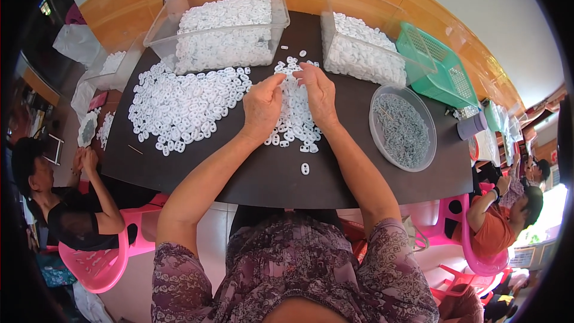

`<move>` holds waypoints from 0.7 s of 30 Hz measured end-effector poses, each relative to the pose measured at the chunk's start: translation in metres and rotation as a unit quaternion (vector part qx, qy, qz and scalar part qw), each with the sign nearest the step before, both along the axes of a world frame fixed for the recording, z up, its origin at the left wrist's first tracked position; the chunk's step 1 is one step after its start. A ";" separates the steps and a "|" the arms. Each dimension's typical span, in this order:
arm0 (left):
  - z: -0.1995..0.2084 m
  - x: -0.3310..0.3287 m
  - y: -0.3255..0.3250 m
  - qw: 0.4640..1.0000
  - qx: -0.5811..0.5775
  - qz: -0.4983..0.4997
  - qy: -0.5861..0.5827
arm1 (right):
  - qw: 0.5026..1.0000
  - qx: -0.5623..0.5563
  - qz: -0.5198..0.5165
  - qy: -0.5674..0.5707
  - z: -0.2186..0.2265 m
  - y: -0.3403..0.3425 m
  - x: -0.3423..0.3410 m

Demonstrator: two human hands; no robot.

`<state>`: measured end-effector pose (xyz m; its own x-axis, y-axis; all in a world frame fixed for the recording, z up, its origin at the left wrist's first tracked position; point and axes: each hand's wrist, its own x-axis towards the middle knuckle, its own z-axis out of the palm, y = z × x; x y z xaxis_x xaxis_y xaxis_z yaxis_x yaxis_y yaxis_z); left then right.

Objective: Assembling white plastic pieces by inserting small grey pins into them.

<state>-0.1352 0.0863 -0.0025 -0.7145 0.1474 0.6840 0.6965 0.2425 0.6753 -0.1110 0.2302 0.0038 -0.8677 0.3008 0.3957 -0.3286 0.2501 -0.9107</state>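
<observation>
Small white oval plastic pieces with two holes lie in a loose middle pile (295,107) on the dark table. Above this pile my left hand (263,107) is closed, thumb and fingers pressed together toward the right. My right hand (318,94) faces it a short gap away, its fingers curled and pinched. Whatever either hand holds is too small or hidden to make out. Left of my left hand spreads a bigger heap (182,104) of the same white pieces. One single white piece (305,168) rests apart, nearer the table's front edge.
Two clear bins, a left bin (156,34) and a right bin (327,24), hold more white pieces. A round clear tub (431,158) contains grey metal screws. Behind it stands a green basket (439,63); a purple cup (472,125) is near. People sit at both sides on pink chairs (110,260).
</observation>
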 end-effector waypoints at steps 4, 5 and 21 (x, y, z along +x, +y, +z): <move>0.022 0.030 -0.016 0.993 -0.054 -0.004 0.108 | 0.999 0.010 -0.028 -0.013 -0.003 0.002 -0.002; 0.026 0.038 -0.019 0.989 -0.070 -0.017 0.132 | 0.999 -0.008 -0.024 -0.026 -0.004 0.005 -0.002; 0.010 0.140 0.019 0.827 -0.249 -0.336 0.375 | 0.978 0.048 0.159 -0.122 0.035 0.013 0.000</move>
<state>0.0049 0.1057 0.0079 0.2403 0.7363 0.6325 0.9652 -0.2505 -0.0751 -0.1109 0.2433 0.0390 -0.9836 -0.0294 0.1781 -0.1796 0.2593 -0.9489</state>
